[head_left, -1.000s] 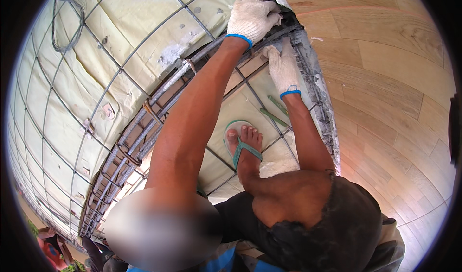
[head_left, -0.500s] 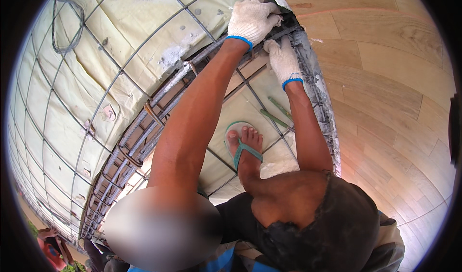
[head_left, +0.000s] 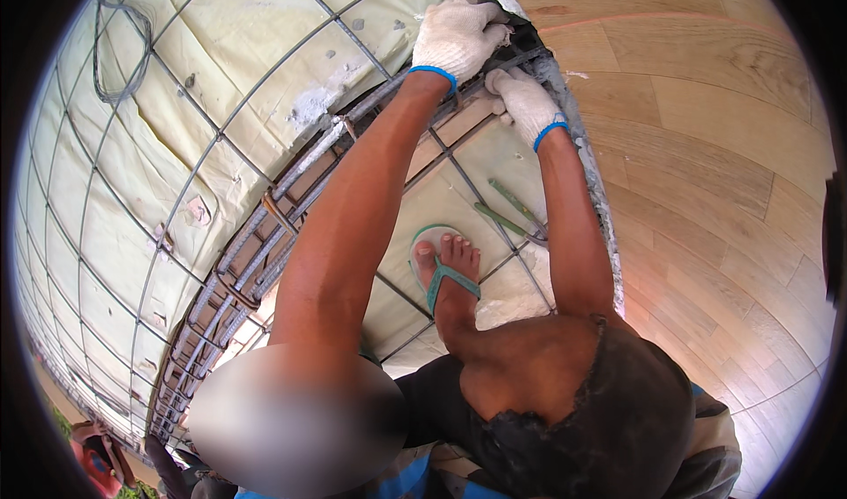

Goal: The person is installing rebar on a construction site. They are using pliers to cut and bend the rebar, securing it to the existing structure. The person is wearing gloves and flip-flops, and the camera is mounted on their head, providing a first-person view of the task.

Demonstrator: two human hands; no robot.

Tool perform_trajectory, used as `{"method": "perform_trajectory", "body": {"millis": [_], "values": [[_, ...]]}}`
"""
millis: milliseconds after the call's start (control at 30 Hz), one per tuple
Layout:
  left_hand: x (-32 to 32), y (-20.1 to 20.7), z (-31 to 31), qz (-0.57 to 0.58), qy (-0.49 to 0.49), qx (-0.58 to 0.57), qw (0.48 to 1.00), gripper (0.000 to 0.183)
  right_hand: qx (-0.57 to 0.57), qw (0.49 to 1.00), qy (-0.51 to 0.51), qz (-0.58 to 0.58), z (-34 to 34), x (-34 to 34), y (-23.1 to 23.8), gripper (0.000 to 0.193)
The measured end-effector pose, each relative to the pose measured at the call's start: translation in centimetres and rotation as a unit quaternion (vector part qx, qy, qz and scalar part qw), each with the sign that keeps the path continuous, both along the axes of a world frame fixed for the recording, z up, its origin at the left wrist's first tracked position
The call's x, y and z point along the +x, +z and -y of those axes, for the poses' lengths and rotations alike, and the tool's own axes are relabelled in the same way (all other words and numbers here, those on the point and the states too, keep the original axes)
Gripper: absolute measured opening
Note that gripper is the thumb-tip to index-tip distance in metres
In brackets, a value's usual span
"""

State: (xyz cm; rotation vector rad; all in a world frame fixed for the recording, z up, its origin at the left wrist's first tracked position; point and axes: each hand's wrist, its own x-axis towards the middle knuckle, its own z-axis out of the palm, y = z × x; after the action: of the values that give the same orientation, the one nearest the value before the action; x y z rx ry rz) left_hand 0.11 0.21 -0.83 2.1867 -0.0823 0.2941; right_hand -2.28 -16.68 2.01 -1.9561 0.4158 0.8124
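My left hand (head_left: 459, 36), in a white knitted glove with a blue cuff, is closed over the dark gap at the far end of the steel bar cage (head_left: 304, 159). Its fingertips are hidden, so what they grip cannot be made out. Just to the right and nearer, my right hand (head_left: 529, 109), in a matching glove, has its fingers bent inward beside the cage's end and the concrete edge (head_left: 578, 137). Whatever it pinches is too small or hidden. Below it, pincers with green handles (head_left: 512, 212) lie on the bar mesh.
Thin steel mesh (head_left: 218, 135) spreads over pale sheeting on the left, with a loop of tie wire (head_left: 123, 93) on it. Wood-look planks (head_left: 697, 146) stand along the right. My sandalled foot (head_left: 450, 270) rests between the bars. Another person (head_left: 97, 455) shows at lower left.
My right hand has turned, its wrist swinging right and its fingers curling in from a more upright pose. My left hand has shifted slightly left.
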Motion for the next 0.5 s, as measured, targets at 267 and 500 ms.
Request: {"method": "perform_trajectory", "body": {"millis": [267,500], "values": [[0.0,-0.4,-0.4,-0.023,-0.008,-0.065,0.998,0.035,0.091,0.993,-0.064,-0.036,0.9,0.3,-0.8,0.016],[0.7,-0.7,-0.6,-0.051,-0.039,-0.115,0.991,0.036,0.231,0.954,-0.185,-0.053,-0.4,-0.8,-0.3,0.016]]}}
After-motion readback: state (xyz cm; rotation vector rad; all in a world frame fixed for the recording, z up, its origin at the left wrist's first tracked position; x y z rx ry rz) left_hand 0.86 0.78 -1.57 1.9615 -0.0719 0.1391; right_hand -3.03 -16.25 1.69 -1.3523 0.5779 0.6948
